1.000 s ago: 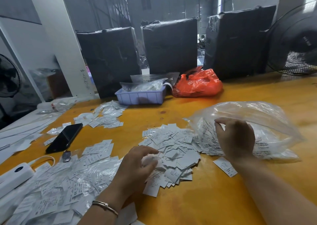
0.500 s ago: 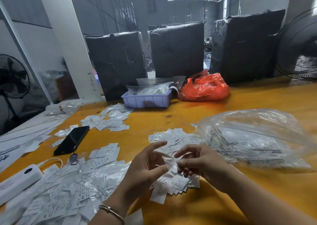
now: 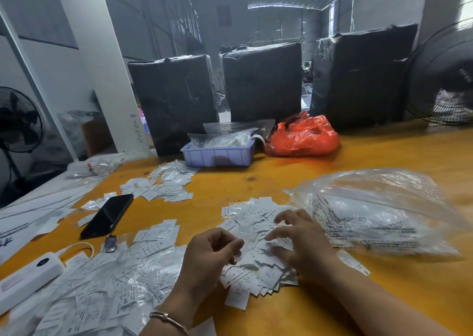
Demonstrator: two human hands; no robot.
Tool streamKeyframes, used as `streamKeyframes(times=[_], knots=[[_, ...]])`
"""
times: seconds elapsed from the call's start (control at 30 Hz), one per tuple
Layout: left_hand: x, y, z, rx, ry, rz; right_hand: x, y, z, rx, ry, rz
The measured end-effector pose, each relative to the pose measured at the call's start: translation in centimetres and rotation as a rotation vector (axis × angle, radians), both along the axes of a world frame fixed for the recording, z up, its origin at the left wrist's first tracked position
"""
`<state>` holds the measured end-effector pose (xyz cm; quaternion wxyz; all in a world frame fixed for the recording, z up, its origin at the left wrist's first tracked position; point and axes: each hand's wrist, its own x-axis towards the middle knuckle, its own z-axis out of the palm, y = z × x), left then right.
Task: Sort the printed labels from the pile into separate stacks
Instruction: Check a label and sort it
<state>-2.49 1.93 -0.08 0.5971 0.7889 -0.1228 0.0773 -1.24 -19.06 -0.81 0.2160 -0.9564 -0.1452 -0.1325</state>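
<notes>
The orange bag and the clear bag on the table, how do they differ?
The orange bag is opaque and crumpled into a lump at the far side of the table, beside the lilac tray; the clear bag is see-through, puffed up and wider, with black print on it, lying near the right hand. The clear bag touches the label pile; the orange bag does not. Both are thin plastic.

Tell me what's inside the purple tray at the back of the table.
The purple tray holds clear plastic bags that seem to contain small white items. The bags pile above its rim, so the tray's bottom and anything beneath them is hidden.
</notes>
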Motion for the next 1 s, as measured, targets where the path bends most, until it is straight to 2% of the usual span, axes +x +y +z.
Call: streamKeyframes(times=[0.17,0.27,0.37,0.47,0.6,0.73,1.0], knots=[[-0.2,-0.1,0.2,0.009,-0.001,-0.004,0.3,0.2,-0.1,0.059,-0.065,-0.015],[-0.1,-0.1,0.1,-0.001,0.007,-0.009,-0.1,0.4,0.2,0.436,-0.105,0.025],[-0.2,-0.1,0.3,-0.044,0.051,-0.035,-0.6,0.3,0.6,0.797,-0.017,0.074],[-0.2,-0.1,0.4,-0.067,0.073,-0.057,-0.9,0.3,0.9,1.011,0.088,0.119],[-0.3,0.1,0.6,-0.019,0.061,-0.137,-1.5,0.6,1.1,1.061,0.152,0.171],[-0.6,-0.3,0.6,-0.055,0.084,-0.255,-2.0,1.1,1.5,1.004,0.143,0.256],[-0.7,-0.6,0.7,-0.102,0.053,-0.176,-2.5,1.4,1.9,0.932,0.265,0.356]])
